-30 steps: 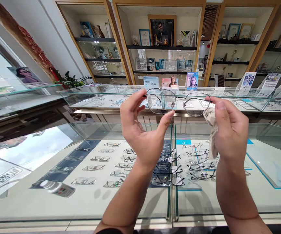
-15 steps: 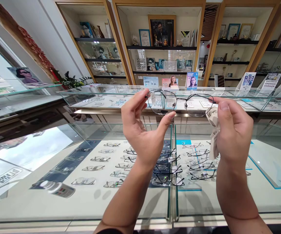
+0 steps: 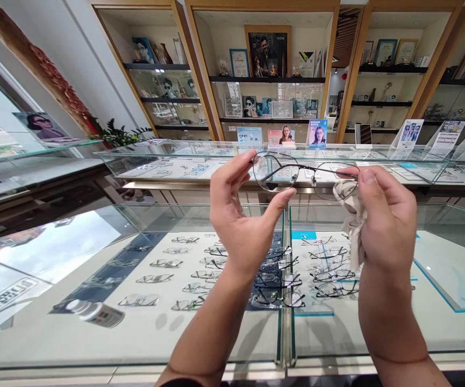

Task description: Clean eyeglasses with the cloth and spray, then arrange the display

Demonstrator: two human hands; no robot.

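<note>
A pair of thin dark-rimmed eyeglasses [image 3: 305,167] is held up in front of me, above the glass counter. My left hand [image 3: 242,212] grips its left side, fingers at the outer rim and thumb near the bottom of that lens. My right hand [image 3: 387,217] pinches the right side by the hinge and temple arm. A crumpled beige cloth [image 3: 352,217] hangs from my right hand, below and partly behind the right lens. How the right fingers hold the cloth is hidden.
Below my arms, a glass display counter [image 3: 232,344] contains several rows of eyeglasses [image 3: 165,263]. A white bottle [image 3: 97,313] lies tilted at left on the counter. Another glass showcase [image 3: 167,172] runs across behind, with standing cards [image 3: 317,133] and shelves beyond.
The eyeglasses have shifted slightly right and down and turned a little, so the temple arms show differently. My left hand has moved right with them; the cloth has swung slightly.
</note>
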